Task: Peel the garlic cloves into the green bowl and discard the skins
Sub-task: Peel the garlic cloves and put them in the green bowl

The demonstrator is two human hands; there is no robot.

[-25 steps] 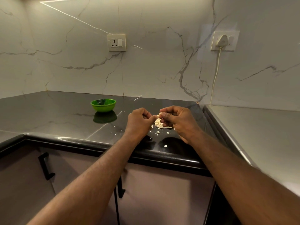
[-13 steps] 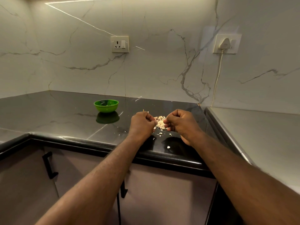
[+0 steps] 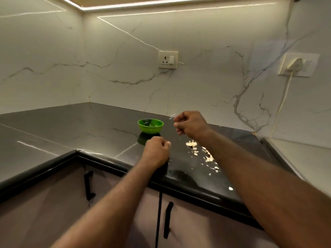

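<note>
Over the dark bench (image 3: 71, 133) the right hand (image 3: 190, 125) hangs raised and the left hand (image 3: 157, 151) lower, each grip curled tight, contents I cannot tell, the green bowl (image 3: 150, 129) standing just left of the right hand, garlic skins (image 3: 191, 144) scattered beside the right forearm.

One wide-angle view looks from the person's head, forward and down, into the inner corner of a dark countertop (image 3: 53, 133) backed by marble walls (image 3: 125, 59). It sits close above the work: both forearms enter from the bottom edge, and the left hand (image 3: 157, 151) and right hand (image 3: 191, 125) lie near mid-frame. Cabinet fronts (image 3: 44, 212) fill the lower part, and a light strip (image 3: 161, 3) bends along the top edge.
</note>
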